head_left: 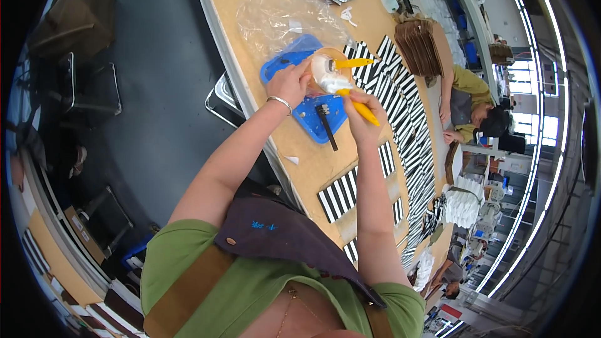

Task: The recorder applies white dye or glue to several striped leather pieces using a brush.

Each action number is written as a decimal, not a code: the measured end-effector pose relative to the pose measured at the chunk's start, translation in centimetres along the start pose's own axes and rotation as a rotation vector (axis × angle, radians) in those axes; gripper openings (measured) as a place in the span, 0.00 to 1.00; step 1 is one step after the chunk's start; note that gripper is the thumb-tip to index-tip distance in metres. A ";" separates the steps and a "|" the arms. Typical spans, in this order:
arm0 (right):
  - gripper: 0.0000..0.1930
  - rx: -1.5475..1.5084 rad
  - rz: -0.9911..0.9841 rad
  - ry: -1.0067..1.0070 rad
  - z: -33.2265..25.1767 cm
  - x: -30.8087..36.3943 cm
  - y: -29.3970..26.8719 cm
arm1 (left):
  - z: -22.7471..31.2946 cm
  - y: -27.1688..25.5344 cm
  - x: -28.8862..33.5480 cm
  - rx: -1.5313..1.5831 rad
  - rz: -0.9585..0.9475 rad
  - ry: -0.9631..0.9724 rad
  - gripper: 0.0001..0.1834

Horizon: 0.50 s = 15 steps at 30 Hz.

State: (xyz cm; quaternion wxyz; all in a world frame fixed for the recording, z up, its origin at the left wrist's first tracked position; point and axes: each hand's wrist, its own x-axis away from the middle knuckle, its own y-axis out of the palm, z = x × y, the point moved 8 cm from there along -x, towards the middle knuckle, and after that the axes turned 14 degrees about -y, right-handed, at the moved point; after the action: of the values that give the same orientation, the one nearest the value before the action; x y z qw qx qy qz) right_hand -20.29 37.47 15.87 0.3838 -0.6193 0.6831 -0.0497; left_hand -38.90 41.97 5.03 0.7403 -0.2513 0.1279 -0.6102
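A round tub (pixel 322 55) of white paste stands on a blue plastic tray (pixel 276 67). My left hand (pixel 293 82) grips the tub's near left rim. In my right hand (pixel 365 119) is a yellow-handled brush (pixel 362 110), its head down in the paste and coated white. A second yellow-handled brush (pixel 354 62) rests across the tub's far right side, handle pointing right. On the near part of the tray lies a black-handled tool (pixel 327 128), sticking out over the tray's edge.
Many black-and-white striped pieces (pixel 404 112) cover the table to the right, with a striped panel (pixel 339 194) nearer me. A clear plastic bag (pixel 275 22) lies beyond the tray. Stacked brown pieces (pixel 418 48) stand at the far right, beside a co-worker (pixel 472 87).
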 end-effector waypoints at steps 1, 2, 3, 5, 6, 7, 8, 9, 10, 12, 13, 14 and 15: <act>0.08 -0.001 -0.001 -0.002 0.4 0.5 -0.4 | -0.1 0.0 0.0 0.001 0.003 -0.001 0.19; 0.08 -0.028 0.001 0.014 0.8 1.2 -1.0 | -0.4 0.0 0.1 0.008 0.013 -0.008 0.19; 0.08 -0.057 0.000 0.031 0.5 1.5 -1.4 | -0.5 -0.2 0.2 0.015 0.024 -0.018 0.19; 0.07 -0.019 0.001 0.027 -0.3 1.2 -2.0 | -0.5 -0.4 0.1 0.000 0.019 -0.031 0.20; 0.06 -0.126 0.111 0.132 -0.1 1.0 -2.4 | -0.4 -0.5 0.1 -0.015 0.007 -0.037 0.20; 0.06 -0.235 0.220 0.237 0.4 1.1 -2.6 | -0.4 -0.5 0.2 -0.015 0.008 -0.038 0.20; 0.09 -0.324 0.323 0.251 0.5 0.9 -2.5 | -0.6 -0.5 0.2 -0.010 0.001 -0.041 0.20; 0.13 -0.522 0.485 0.370 1.3 1.0 -2.4 | -0.4 -0.3 0.2 -0.002 -0.011 -0.038 0.20; 0.13 -0.671 0.591 0.443 2.5 1.2 -1.9 | -0.4 -0.2 0.1 -0.002 -0.013 -0.033 0.20; 0.14 -0.820 0.703 0.516 4.8 1.9 -1.0 | -0.6 0.1 0.0 0.030 -0.012 -0.029 0.21; 0.12 -0.782 0.725 0.600 6.1 2.6 -0.5 | -0.5 0.3 0.0 0.031 -0.016 -0.023 0.21; 0.11 -0.743 0.747 0.685 7.1 3.5 -0.3 | -0.3 0.3 0.0 0.032 -0.008 -0.013 0.21; 0.11 -0.744 0.744 0.686 7.7 4.2 -0.3 | -0.5 0.3 -0.1 0.030 0.007 -0.013 0.21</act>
State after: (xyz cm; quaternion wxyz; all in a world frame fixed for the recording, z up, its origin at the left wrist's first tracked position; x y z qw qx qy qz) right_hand -15.28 36.88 8.67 -0.1069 -0.3811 0.9088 0.1322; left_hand -38.92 41.96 4.47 0.7470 -0.2435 0.1148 -0.6079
